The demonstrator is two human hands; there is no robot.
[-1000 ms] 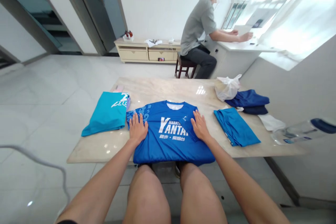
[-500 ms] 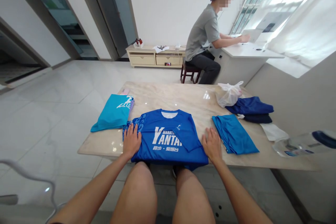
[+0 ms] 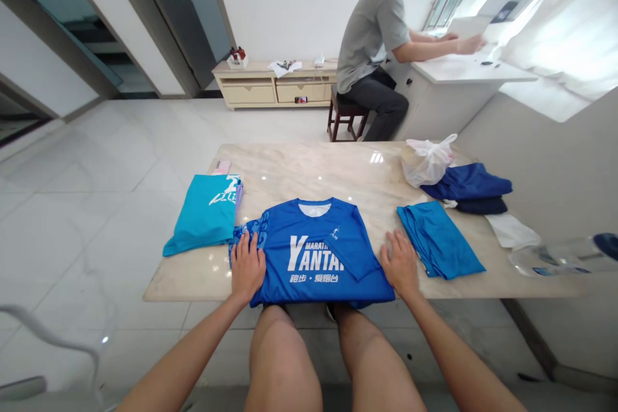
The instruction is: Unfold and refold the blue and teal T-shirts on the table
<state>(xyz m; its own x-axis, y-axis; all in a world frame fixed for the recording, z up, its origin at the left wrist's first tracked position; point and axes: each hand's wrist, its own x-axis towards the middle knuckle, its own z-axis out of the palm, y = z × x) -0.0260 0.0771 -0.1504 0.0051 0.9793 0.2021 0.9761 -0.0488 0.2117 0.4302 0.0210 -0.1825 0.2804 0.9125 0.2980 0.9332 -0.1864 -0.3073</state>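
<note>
Blue Yantai T-shirt (image 3: 313, 257) lies at near edge of surface (image 3: 309, 164); my left hand (image 3: 248, 269) rests flat, uncurled, by its patterned sleeve (image 3: 259, 225), my right hand (image 3: 400, 265) flat, uncurled, along its opposite side.

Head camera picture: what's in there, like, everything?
table: one, beige, centre
shirt: one, blue, table's near edge
left cloth: one, turquoise, left of shirt
right cloth: one, blue, right of shirt
cloth pile: one, dark blue, table's right side
plastic bag: one, whitish, beside pile
bottle: one, clear and blue, table's right end
paper or cloth: one, white, near bottle
card or box: one, pink, behind left cloth
cabinet: one, cream, background
desk: one, white, upper right
seated person: one, in grey, at desk
stool: one, dark brown, under person
curtain: one, white, upper right
door: one, grey, upper left
left hand: one, bare, on shirt's left side
right hand: one, bare, by shirt's right edge
legs: two, bare, bottom centre
</note>
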